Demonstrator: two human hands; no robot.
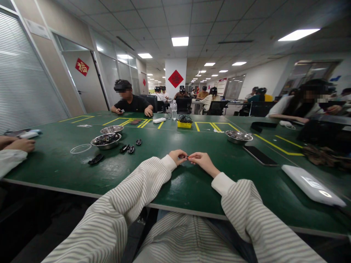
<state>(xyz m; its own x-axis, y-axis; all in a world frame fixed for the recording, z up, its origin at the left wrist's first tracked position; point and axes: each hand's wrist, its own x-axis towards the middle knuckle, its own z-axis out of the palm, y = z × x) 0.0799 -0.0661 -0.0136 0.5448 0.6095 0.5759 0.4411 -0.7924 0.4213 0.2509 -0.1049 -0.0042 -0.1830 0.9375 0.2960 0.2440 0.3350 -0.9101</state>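
Note:
My left hand (pixel 178 156) and my right hand (pixel 202 160) rest on the green table (pixel 153 175), fingertips meeting around a tiny dark and orange part (pixel 187 157). Both hands pinch it; the part is too small to name. Striped sleeves cover both forearms. To the left stand two metal bowls (pixel 106 140), the nearer one filled with dark pieces. A few loose dark pieces (pixel 127 148) lie beside it, and another black piece (pixel 95 159) lies closer to the table edge.
A clear plastic lid (pixel 80 148) lies left of the bowls. A third metal bowl (pixel 238 136), a black phone (pixel 260 155) and a white device (pixel 312 185) sit on the right. A yellow tray (pixel 184 124) stands mid-table. Other people sit around the table; a hand (pixel 19 144) rests at the left.

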